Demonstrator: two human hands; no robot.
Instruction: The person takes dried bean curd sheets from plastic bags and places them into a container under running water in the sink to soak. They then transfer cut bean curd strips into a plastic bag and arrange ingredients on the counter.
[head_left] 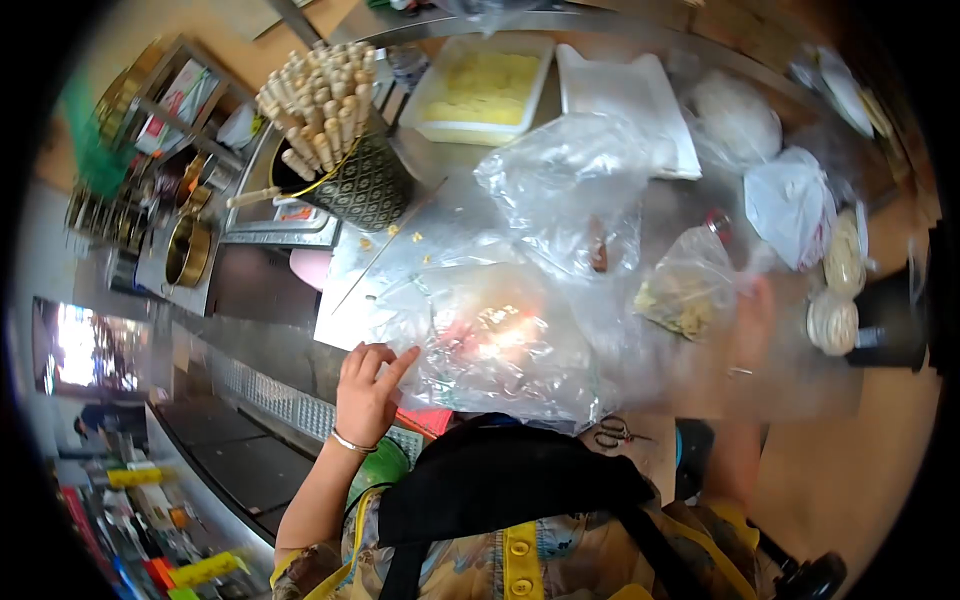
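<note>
Bag (515, 365), pinkish inside, at left hand (368, 390)

Rests the left hand (368, 390), loosely bent, at the left edge of a clear bag (500, 350) on the tabletop (345, 300). Has the right hand (755, 310), blurred, near a small bag (690, 290). Farther off, includes handles (322, 100) crowded into a bucket (368, 190), and a tub (470, 132) beside a tray (630, 105). Nearer, includes scissors (613, 434).
</note>
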